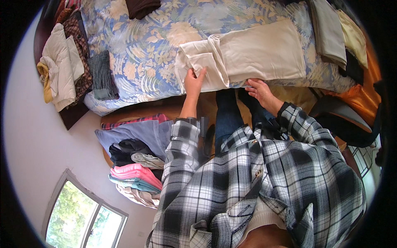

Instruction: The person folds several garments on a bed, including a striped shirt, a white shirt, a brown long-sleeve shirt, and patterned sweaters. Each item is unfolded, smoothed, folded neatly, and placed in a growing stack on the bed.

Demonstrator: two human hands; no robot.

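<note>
A pair of beige cloth trousers (260, 52) lies folded lengthwise on the bed in front of me. Its left end, with a patch pocket (203, 63), is bunched and overlaps the flat legs. My left hand (194, 82) pinches the cloth by that pocket, thumb and fingers on either side of a fold. Beside the lower edge of the trousers, at the bed's near rim, my right hand (262, 93) hovers palm inward with its fingers slightly apart and nothing visible in it.
The floral bedspread (139, 62) carries a dark folded garment (142, 7), grey folded knitwear (100, 74) and a cream garment (57, 68) at left, plus folded grey trousers (328, 31) at right. Stacked clothes (136, 173) stand to my left. A dark chair (341, 121) is at right.
</note>
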